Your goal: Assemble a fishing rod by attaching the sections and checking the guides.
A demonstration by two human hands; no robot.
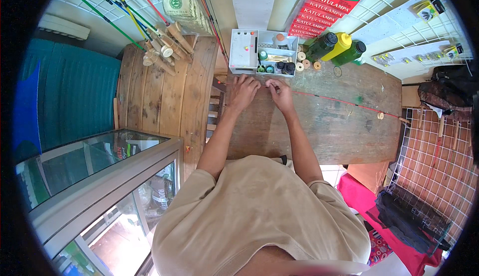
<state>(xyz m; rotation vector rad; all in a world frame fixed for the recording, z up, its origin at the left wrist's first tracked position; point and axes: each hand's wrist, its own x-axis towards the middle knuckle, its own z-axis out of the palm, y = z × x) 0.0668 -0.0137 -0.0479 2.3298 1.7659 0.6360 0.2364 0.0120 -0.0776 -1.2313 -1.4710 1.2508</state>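
Note:
A thin red fishing rod lies across the brown wooden table, its cork-coloured grip end toward the right edge. Along its left part, my left hand is closed with bent fingers around the rod, just in front of the white organizer box. A short way to the right, my right hand pinches at the rod with thumb and forefinger. Any thread or small part between the fingertips is too small to make out. A red bit of rod shows left of my left hand.
The white organizer box holds small jars. Beside it stand wooden spools, dark bottles and a yellow bottle. Several rods with cork handles lean over the left table. A glass cabinet stands left.

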